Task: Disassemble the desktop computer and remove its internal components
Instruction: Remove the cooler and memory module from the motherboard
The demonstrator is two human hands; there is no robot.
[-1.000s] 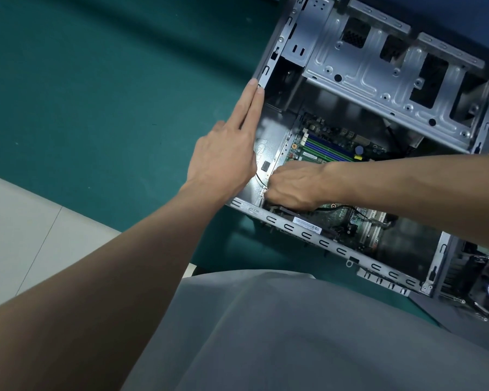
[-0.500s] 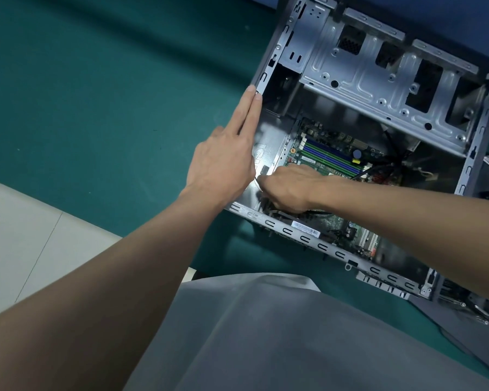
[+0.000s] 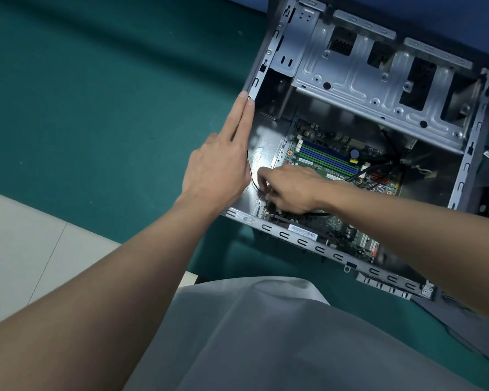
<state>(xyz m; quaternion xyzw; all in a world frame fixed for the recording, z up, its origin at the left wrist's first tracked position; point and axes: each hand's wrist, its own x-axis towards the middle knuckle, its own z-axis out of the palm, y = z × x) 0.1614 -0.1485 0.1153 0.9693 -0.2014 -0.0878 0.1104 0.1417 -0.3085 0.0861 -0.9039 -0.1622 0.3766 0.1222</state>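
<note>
Grey steel computer case (image 3: 266, 52) lies open on the green mat (image 3: 96, 94), the left hand (image 3: 218, 167) still flat on its rim, fingers straight. The right hand (image 3: 288, 190) has shifted leftward off the motherboard (image 3: 331, 159) corner, fingers curled and seemingly pinching a thin black cable (image 3: 251, 180). It is probably freeing a lead before the board lifts out.

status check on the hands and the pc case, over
Left hand flat, fingers straight on the case rim. Right hand inside, pinching a thin black wire by the motherboard. Drive cage above the motherboard's far edge.
</note>
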